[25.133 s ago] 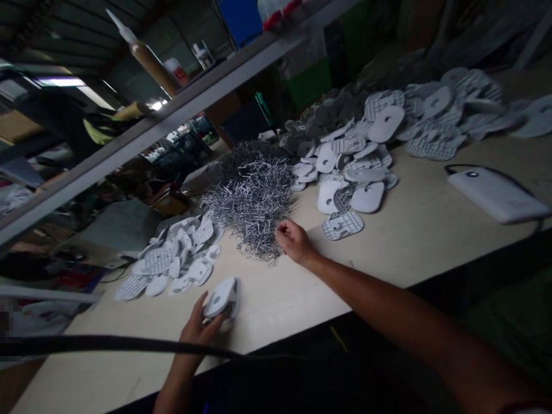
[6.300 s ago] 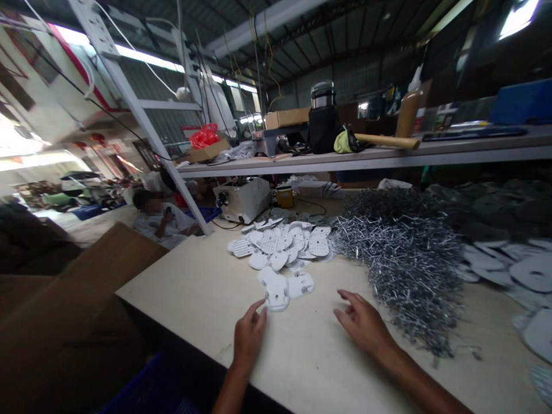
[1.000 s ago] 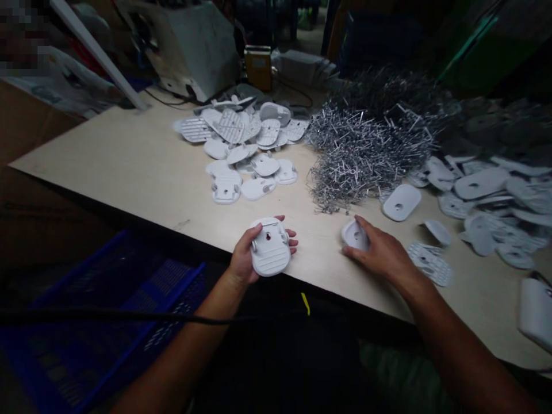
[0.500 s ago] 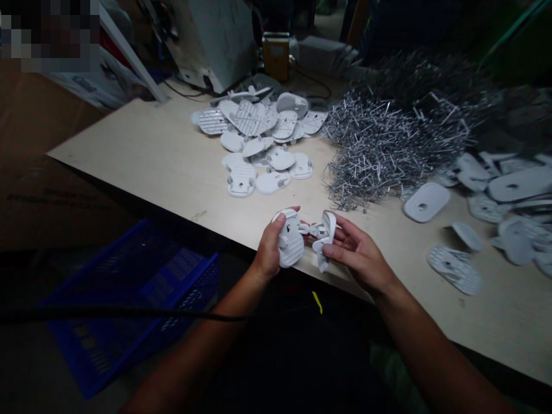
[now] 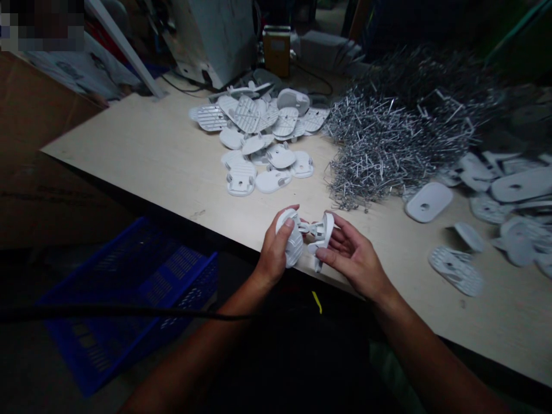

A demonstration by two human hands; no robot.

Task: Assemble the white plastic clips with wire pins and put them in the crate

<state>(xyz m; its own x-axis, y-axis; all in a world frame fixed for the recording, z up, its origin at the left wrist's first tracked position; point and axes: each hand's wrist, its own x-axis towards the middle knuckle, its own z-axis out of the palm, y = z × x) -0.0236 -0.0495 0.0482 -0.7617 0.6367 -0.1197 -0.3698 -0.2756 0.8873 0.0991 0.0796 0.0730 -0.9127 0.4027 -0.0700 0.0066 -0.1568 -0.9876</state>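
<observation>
My left hand [image 5: 275, 244] grips a white oval plastic piece [image 5: 294, 246] with a ribbed face, its thumb pressed on top. Between thumb and fingers, my right hand [image 5: 351, 250] holds a second white plastic piece [image 5: 326, 230], turned edge-on. The two pieces meet, or nearly meet, at small projecting parts in the middle; whether they are joined I cannot tell. Both hands are over the front edge of the pale table [image 5: 233, 221]. Beyond them lies a pile of white oval plastic pieces [image 5: 259, 115], some ribbed side up.
A heap of thin metal pins [image 5: 383, 132] spreads at the back right. More white oval pieces [image 5: 428, 202] lie to its right. A blue plastic crate [image 5: 129, 299] stands below the table at left, with a black cable [image 5: 129, 311] across it. Another person's clothing [image 5: 81, 69] shows at upper left.
The left piece has turned more edge-on, and the right piece has shifted slightly left, closer to it. Both hands keep their hold.
</observation>
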